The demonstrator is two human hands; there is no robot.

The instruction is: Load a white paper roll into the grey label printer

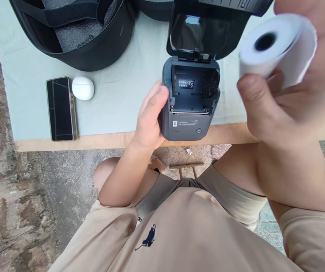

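Observation:
A dark grey label printer (pixel 189 126) lies at the table's front edge, its black lid (pixel 200 34) swung up and back. The paper bay (pixel 192 101) inside holds no roll. My left hand (pixel 151 117) grips the printer's left side, thumb along its edge and the other fingers hidden beneath or behind it. Raised to the right of the printer, my right hand (pixel 281 98) is closed around a white paper roll (pixel 257 56) with a dark core hole. A loose flap of paper curls off the roll's right side. The right hand's outer part is blurred.
A black zippered case (pixel 100 56) stands open at the back left, with part of another dark case (pixel 156 9) beside it. A phone (pixel 61 109) and a white earbud case (pixel 83 88) lie on the left. Pale cloth covers the table (pixel 117 98); its wooden edge faces me.

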